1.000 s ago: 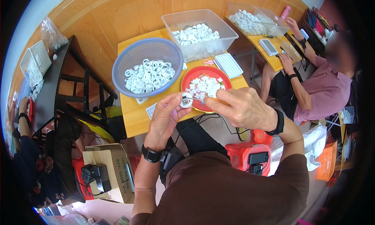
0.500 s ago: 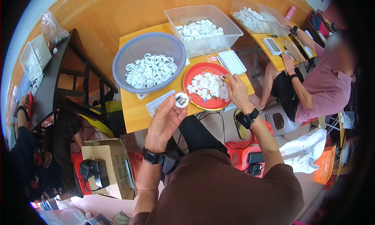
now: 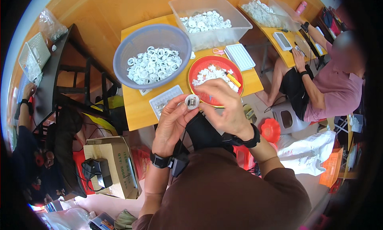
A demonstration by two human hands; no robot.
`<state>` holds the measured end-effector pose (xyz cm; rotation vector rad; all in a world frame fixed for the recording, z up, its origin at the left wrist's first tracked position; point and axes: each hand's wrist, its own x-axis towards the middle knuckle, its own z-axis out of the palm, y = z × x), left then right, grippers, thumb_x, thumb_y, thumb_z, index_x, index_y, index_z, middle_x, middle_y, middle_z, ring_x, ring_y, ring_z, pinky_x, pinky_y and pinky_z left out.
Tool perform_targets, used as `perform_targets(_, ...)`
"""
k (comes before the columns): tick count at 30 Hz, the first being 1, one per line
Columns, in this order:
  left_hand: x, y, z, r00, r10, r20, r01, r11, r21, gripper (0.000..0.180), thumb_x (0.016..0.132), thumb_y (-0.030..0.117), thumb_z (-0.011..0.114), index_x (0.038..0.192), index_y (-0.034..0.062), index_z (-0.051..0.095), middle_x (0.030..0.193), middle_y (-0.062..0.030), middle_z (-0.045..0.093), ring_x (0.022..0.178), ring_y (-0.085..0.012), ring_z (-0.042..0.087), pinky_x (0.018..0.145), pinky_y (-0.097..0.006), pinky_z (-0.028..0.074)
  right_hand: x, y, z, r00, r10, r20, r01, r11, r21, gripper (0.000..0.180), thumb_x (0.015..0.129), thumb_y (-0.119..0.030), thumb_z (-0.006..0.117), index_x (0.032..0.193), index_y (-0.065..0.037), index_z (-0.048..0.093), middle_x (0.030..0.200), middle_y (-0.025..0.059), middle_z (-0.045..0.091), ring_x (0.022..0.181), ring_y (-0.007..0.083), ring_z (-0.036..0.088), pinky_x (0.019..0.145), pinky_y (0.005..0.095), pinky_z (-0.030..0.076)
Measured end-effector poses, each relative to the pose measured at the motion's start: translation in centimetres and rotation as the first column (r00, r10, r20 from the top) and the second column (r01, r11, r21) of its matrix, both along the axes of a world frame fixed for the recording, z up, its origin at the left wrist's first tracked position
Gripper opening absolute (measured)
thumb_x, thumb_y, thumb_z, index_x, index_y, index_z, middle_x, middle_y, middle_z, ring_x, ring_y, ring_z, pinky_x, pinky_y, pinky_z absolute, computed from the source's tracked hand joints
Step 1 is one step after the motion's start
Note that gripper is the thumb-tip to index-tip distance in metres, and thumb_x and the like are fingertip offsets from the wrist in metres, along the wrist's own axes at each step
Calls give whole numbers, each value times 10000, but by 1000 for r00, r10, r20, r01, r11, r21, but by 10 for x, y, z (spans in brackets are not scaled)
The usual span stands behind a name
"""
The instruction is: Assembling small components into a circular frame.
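Observation:
My left hand (image 3: 169, 120) pinches a small round white plastic part (image 3: 192, 102) between thumb and fingers, its face with metal pieces turned up. Close against its right side is my right hand (image 3: 225, 110), fingers and thumb apart and arched around the part; nothing shows in its grip. Whether its fingertips touch the part I cannot tell. Beyond, a round red tray (image 3: 192, 72) holds many small white pieces, partly covered by my right hand. A yellow-handled tool (image 3: 233, 79) lies on them at the tray's right.
A blue-grey basin (image 3: 119, 66) of white rings and a clear bin (image 3: 239, 32) of white parts stand behind. White compartment trays (image 3: 240, 57) and pink scissors (image 3: 218, 51) lie on the table. A co-worker (image 3: 335, 82) sits right; a cardboard box (image 3: 113, 166) stands left.
My right hand has left the red tray and come to the round part in my left hand. The yellow-handled tool, earlier in my right hand, now lies in the tray.

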<state>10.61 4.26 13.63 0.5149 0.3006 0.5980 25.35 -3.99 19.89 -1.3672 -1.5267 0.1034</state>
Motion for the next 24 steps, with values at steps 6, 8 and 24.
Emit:
perform_targets(6, -7, -8, 6, 995, 81, -57, -74, 989, 128, 228, 853, 25, 559, 1080, 5, 577, 1038, -107, 610, 953, -183, 599, 860, -330, 506, -18, 9, -11, 997, 28, 67, -25, 999, -38, 292, 636, 43, 612, 925, 24, 580, 858, 140, 540, 765, 309, 559, 648, 362, 468)
perform_targets(8, -9, -8, 4, 991, 107, -74, -97, 986, 134, 217, 856, 27, 557, 1069, 1, 583, 1029, -104, 613, 941, -177, 601, 858, -328, 506, -20, 11, -13, 989, 0, 147, -1, 1000, 8, 272, 636, 43, 609, 906, 21, 578, 853, 131, 538, 740, 298, 561, 624, 359, 474)
perform_targets(24, -4, -16, 2, 948, 264, -176, -235, 957, 169, 163, 853, 43, 584, 1001, -16, 617, 981, -109, 623, 882, -179, 619, 801, -321, 526, -26, 14, -28, 985, -67, 157, 63, 998, 27, 252, 597, 39, 597, 845, 3, 574, 806, 103, 538, 699, 275, 551, 587, 348, 476)
